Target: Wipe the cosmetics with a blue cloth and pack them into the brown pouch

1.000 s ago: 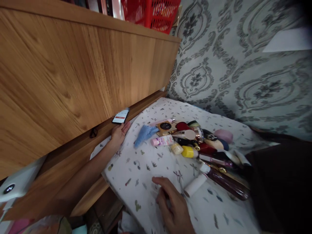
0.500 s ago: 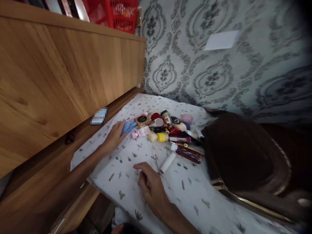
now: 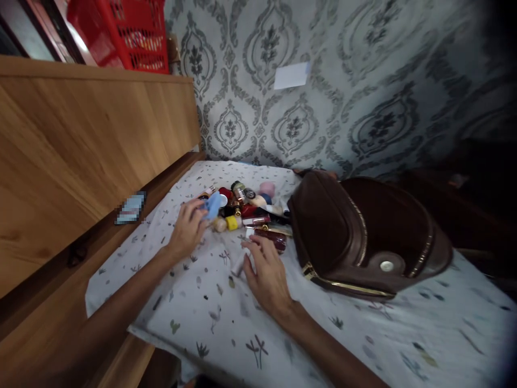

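My left hand point(image 3: 188, 229) is closed around a blue cloth-like item point(image 3: 213, 205) at the left end of a pile of cosmetics point(image 3: 246, 207). My right hand point(image 3: 264, 269) lies on the patterned white sheet point(image 3: 226, 318) with fingers spread over a white tube point(image 3: 238, 265) and near a dark red bottle point(image 3: 274, 238). The pile holds several small jars, bottles and tubes, among them a yellow-capped one point(image 3: 231, 222) and a pink sponge point(image 3: 267, 188).
A brown leather bag with gold zips point(image 3: 363, 237) lies open just right of the pile. A phone point(image 3: 130, 208) rests on the wooden ledge at left, under a tall wooden headboard point(image 3: 81, 140). A red basket point(image 3: 125, 32) stands on top. Patterned wallpaper is behind.
My left hand left the phone, moved to the blue item and closed on it. My right hand slid forward to the white tube. The view swung right, showing the brown bag.
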`<state>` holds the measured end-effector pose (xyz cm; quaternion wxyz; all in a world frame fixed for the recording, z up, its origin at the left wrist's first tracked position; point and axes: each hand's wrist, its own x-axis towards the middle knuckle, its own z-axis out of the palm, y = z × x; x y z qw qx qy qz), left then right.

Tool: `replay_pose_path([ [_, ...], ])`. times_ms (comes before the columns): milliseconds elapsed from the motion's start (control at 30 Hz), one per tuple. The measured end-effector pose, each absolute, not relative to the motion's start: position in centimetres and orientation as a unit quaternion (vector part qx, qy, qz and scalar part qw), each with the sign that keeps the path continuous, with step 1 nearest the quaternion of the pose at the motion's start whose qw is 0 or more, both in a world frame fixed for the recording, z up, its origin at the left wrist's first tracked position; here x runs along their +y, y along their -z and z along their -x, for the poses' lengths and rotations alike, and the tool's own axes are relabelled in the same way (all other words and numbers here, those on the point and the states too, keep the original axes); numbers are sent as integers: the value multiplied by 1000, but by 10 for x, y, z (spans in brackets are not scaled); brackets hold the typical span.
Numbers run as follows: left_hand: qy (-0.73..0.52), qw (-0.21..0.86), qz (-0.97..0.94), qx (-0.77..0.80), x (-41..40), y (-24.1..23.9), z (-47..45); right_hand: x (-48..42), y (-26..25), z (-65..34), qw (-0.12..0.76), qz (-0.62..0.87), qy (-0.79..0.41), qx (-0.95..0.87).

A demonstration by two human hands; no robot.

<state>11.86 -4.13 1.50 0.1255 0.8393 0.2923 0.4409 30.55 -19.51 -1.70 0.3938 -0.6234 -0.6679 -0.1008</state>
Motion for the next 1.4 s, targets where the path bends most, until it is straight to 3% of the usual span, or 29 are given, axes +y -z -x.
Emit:
replay_pose_path([
  [133, -374, 169, -880, 239, -40, -6, -153, -185, 23, -323, 311, 685, 157, -640],
  [333, -320, 85, -909, 253, 7, -3, -175, -157, 41, -340, 311, 725, 88, -609],
  [567, -366, 57, -864, 340, 54, -5, -177, -121, 39, -326, 342, 715, 70, -605],
  [800, -336, 45, -866, 367, 110, 9, -162, -79, 36, -302, 371, 682, 20, -630],
  [1033, -413, 75, -834, 357, 146, 11, -169, -31, 16, -291, 315, 664, 55, -676],
  [1200, -481, 78, -795, 361, 138, -1, -166, -6, 5, -284, 259, 671, 51, -693],
  [1400, -475, 84, -834, 268, 66, -10, -169, -11, -14, -276, 171, 710, 31, -682],
])
